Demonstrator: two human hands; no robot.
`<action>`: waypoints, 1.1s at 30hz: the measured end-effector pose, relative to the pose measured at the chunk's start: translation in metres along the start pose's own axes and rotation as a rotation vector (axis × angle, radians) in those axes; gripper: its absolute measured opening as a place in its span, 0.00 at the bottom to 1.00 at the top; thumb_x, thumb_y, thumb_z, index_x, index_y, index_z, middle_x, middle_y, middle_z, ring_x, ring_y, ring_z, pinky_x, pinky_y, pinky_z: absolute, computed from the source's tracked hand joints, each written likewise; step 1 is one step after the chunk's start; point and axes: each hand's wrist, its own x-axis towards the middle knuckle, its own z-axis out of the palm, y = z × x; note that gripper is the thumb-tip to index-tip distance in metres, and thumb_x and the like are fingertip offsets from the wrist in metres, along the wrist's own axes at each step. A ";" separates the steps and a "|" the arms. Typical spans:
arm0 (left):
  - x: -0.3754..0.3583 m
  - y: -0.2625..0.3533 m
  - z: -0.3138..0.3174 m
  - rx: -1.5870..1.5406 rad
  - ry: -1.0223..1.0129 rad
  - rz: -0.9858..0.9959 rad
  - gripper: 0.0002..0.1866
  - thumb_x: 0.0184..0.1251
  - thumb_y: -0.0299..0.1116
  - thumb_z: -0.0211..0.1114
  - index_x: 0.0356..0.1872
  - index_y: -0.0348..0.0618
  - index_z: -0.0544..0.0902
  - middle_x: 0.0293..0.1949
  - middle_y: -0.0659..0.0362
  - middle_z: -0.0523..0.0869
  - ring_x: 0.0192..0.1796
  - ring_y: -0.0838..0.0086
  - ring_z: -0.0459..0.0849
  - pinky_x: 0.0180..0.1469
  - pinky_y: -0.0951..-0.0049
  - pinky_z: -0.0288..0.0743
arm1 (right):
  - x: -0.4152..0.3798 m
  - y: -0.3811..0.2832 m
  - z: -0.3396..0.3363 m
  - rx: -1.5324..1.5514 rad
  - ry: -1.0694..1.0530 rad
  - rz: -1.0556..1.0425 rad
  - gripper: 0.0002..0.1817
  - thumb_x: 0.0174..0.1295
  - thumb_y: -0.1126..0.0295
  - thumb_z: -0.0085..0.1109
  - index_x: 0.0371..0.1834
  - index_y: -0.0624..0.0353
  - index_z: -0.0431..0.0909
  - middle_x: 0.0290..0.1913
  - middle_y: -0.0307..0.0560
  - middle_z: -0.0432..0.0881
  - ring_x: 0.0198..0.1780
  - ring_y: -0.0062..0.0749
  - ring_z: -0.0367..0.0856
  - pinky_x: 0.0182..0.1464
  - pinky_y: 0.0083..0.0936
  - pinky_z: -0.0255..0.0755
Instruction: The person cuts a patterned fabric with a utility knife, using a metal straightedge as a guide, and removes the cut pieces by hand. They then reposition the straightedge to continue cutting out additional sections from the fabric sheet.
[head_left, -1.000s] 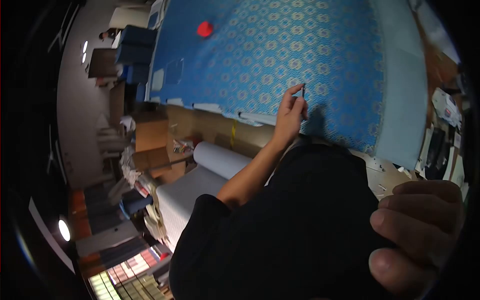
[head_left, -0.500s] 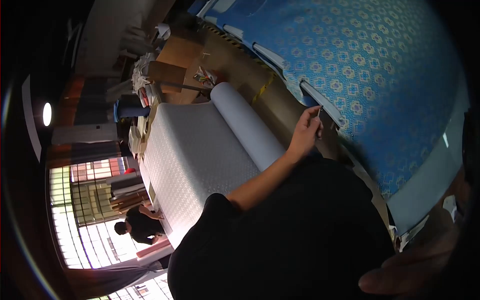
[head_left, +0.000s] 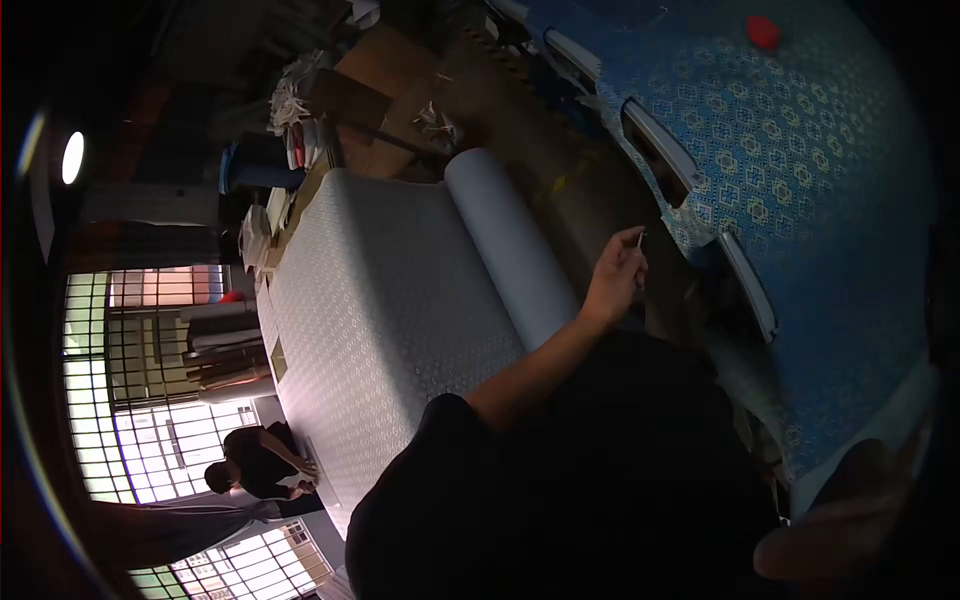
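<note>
My left hand (head_left: 616,282) is raised near the middle of the view, its fingers pinched around a thin, pale, short stick (head_left: 640,241). Its bare forearm comes out of a black sleeve and crosses in front of my black-clad body (head_left: 570,470). Right of this hand spreads a blue patterned fabric (head_left: 770,165) with white elongated bars (head_left: 748,285) along its edge. My right hand (head_left: 835,535) appears dark and blurred at the lower right, close to a pale edge strip; its fingers are smeared.
A pale roll (head_left: 510,245) lies along silvery patterned sheeting (head_left: 350,300) on a long table. Another person (head_left: 255,462) in black leans over its left side, by barred windows. Cardboard boxes (head_left: 385,75) stand at the back. A red spot (head_left: 763,32) shows over the blue fabric.
My view has turned, shifting the blue fabric and the person at the left, and the picture is darker. The red spot has appeared. My left hand keeps its pinch.
</note>
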 end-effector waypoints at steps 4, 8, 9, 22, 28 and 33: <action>0.027 0.019 -0.051 0.101 0.074 0.006 0.21 0.84 0.33 0.50 0.72 0.40 0.69 0.35 0.61 0.78 0.33 0.79 0.76 0.38 0.74 0.75 | 0.045 0.056 0.047 0.102 -0.015 -0.053 0.13 0.79 0.61 0.48 0.53 0.59 0.72 0.35 0.47 0.82 0.31 0.32 0.81 0.34 0.32 0.79; 0.041 0.034 -0.098 0.109 0.123 0.033 0.21 0.84 0.32 0.49 0.72 0.39 0.69 0.34 0.61 0.77 0.34 0.79 0.76 0.40 0.74 0.74 | 0.069 0.087 0.079 0.149 0.007 -0.042 0.14 0.79 0.61 0.47 0.55 0.59 0.72 0.36 0.47 0.82 0.31 0.32 0.82 0.35 0.31 0.79; 0.037 0.038 -0.107 0.111 0.104 -0.001 0.21 0.84 0.32 0.49 0.72 0.39 0.69 0.34 0.61 0.77 0.34 0.79 0.76 0.40 0.74 0.74 | 0.068 0.085 0.084 0.148 0.019 -0.001 0.14 0.79 0.61 0.47 0.56 0.59 0.72 0.36 0.47 0.83 0.31 0.32 0.82 0.35 0.31 0.79; 0.101 0.044 -0.146 0.057 0.302 -0.053 0.20 0.84 0.32 0.50 0.71 0.36 0.70 0.33 0.61 0.79 0.34 0.78 0.77 0.42 0.74 0.73 | 0.121 0.186 0.099 0.271 -0.050 0.112 0.18 0.81 0.61 0.43 0.63 0.61 0.72 0.39 0.49 0.85 0.31 0.31 0.82 0.36 0.31 0.80; 0.163 0.076 -0.168 0.099 0.324 0.045 0.19 0.85 0.32 0.51 0.70 0.36 0.71 0.35 0.62 0.80 0.35 0.79 0.77 0.42 0.74 0.74 | 0.140 0.234 0.056 0.210 -0.094 0.183 0.20 0.82 0.61 0.42 0.66 0.62 0.72 0.40 0.50 0.86 0.32 0.31 0.83 0.37 0.31 0.80; 0.224 0.127 -0.169 0.175 0.196 0.036 0.15 0.83 0.31 0.54 0.63 0.37 0.77 0.40 0.61 0.85 0.41 0.78 0.82 0.47 0.73 0.76 | 0.109 0.351 0.183 0.393 -0.248 1.050 0.20 0.76 0.64 0.58 0.63 0.65 0.77 0.48 0.53 0.88 0.49 0.33 0.88 0.49 0.28 0.81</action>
